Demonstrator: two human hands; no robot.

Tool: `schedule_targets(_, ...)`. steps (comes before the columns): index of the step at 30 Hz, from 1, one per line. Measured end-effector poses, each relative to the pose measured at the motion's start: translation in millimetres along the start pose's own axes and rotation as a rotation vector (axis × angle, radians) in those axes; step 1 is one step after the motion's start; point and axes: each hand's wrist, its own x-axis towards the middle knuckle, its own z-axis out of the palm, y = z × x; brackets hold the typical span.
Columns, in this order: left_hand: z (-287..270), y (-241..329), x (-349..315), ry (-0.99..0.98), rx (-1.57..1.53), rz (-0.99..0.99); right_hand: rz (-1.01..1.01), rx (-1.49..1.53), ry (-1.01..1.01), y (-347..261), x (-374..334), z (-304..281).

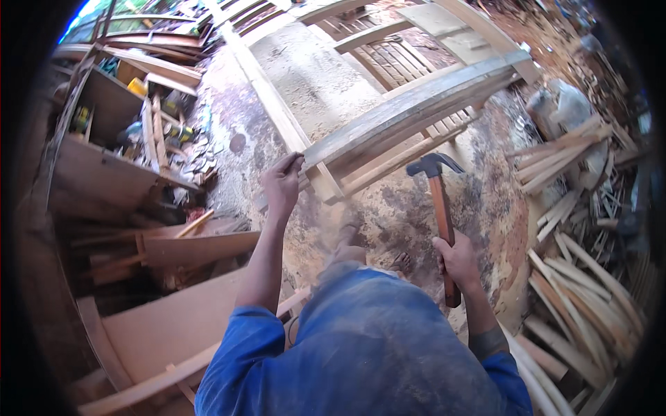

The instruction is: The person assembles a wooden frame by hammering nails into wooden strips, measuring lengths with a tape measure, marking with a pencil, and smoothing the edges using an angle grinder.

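My right hand (458, 260) is wrapped round the wooden handle of a claw hammer (440, 201). The hammer stands nearly upright, its dark metal head raised, with the claw pointing right. My left hand (281, 187) is closed in a pinch at the left end of a long grey-brown board (416, 104). Whatever lies between those fingertips, if anything, is too small to make out. This board lies across a pale wooden frame (274, 104), over the near end of its left rail. Slats and crosspieces show farther back in the frame.
Loose wooden strips (562, 156) and a bundle of curved offcuts (583, 305) lie at the right, near a plastic bag (560, 107). At the left stand wooden boxes (104, 170) with scraps around them. A light panel (173, 319) is at lower left. Sawdust covers the floor (388, 229).
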Motion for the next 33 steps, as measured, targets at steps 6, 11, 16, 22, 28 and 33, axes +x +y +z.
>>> schedule_targets(6,8,-12,-6,0.085,0.053,0.111,-0.232,-0.266,-0.156,-28,7,1)
schedule_targets(11,15,-15,-5,0.107,-0.071,0.060,-0.387,-0.399,-0.208,-67,7,29)
schedule_targets(16,14,-21,-6,0.155,0.041,0.132,-0.609,-0.553,-0.268,-145,-7,57)
schedule_targets(22,9,-13,-9,0.158,0.065,0.132,-0.699,-0.611,-0.246,-178,-7,93)
schedule_targets(28,13,-5,-7,0.161,0.144,0.198,-0.698,-0.882,-0.159,-149,44,104)
schedule_targets(33,7,-11,-9,0.162,0.103,0.128,-0.832,-0.633,-0.138,-198,-8,106)
